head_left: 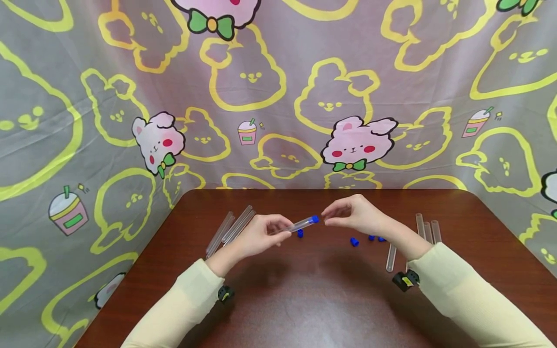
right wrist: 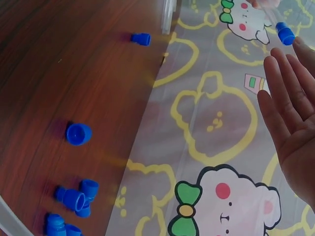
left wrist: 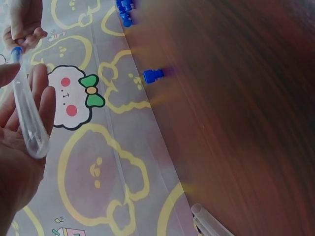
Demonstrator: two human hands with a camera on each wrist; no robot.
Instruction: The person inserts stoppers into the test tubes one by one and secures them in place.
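Observation:
My left hand (head_left: 263, 234) holds a clear test tube (head_left: 301, 225) between thumb and fingers, above the table. A blue cap (head_left: 315, 219) sits on the tube's end that points right. In the left wrist view the tube's rounded end (left wrist: 35, 142) lies over the palm. Just right of the cap is my right hand (head_left: 359, 215), a small gap between its fingertips and the cap in the head view. The right wrist view shows that hand's fingers (right wrist: 280, 73) nearly straight, holding nothing, close to the blue cap (right wrist: 285, 34).
Several loose blue caps lie on the brown table (head_left: 304, 299), one cap (head_left: 300, 233) below the held tube, another cap (head_left: 354, 241) further right. Clear tubes (head_left: 237, 224) lie at the left, and more tubes (head_left: 428, 232) by the right forearm. A patterned cloth (head_left: 278, 96) hangs behind.

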